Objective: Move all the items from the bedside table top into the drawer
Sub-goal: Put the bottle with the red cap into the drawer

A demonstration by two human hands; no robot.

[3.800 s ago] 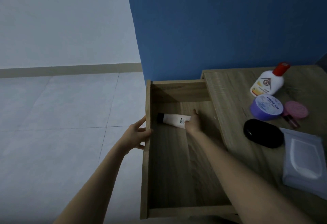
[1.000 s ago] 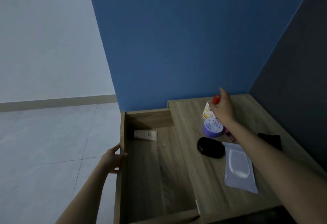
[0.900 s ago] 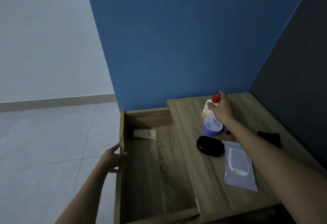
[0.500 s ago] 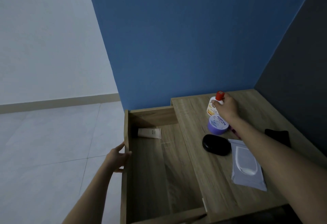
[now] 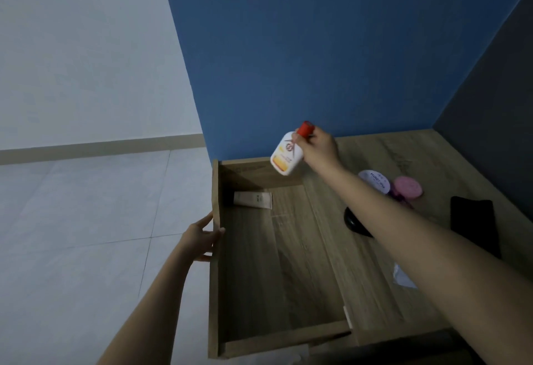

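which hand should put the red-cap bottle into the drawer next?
Right. The right hand already has the bottle in its grip, lifted over the drawer's far end. The left hand is holding the drawer's front panel.

The open drawer projected to the left of the surface. A tube lay in the drawer's far left corner. The left hand gripped the drawer's left wall near mid-length. The right hand held a bottle by its cap end, above the drawer's far right corner. On the surface, a round tub lay just left of a small disc; nearer the viewer lay an oval case, partly behind the right forearm. A flat pouch lay toward the right edge, and a packet's corner showed beside the forearm.
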